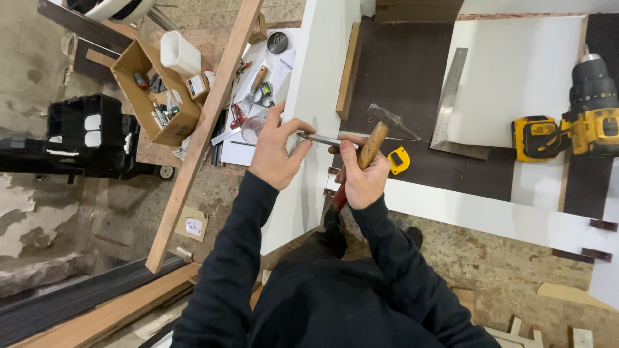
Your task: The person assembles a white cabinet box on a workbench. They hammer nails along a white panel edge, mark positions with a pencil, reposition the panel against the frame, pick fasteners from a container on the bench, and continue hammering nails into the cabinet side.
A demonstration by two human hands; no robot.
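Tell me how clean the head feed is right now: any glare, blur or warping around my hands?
Head view: even light, soft shadows, no strong glare on the white panel. Left hand, right hand and hammer are sharp. Wide-angle lens bows the wooden plank and stretches the edges, where the drill sits.

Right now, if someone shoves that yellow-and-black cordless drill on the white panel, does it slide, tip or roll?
The cordless drill already lies on its side, so tipping seems unlikely. Its bulky battery base and handle would probably stop any roll. It looks dense for its size; on the smooth white panel it would likely slide and pivot.
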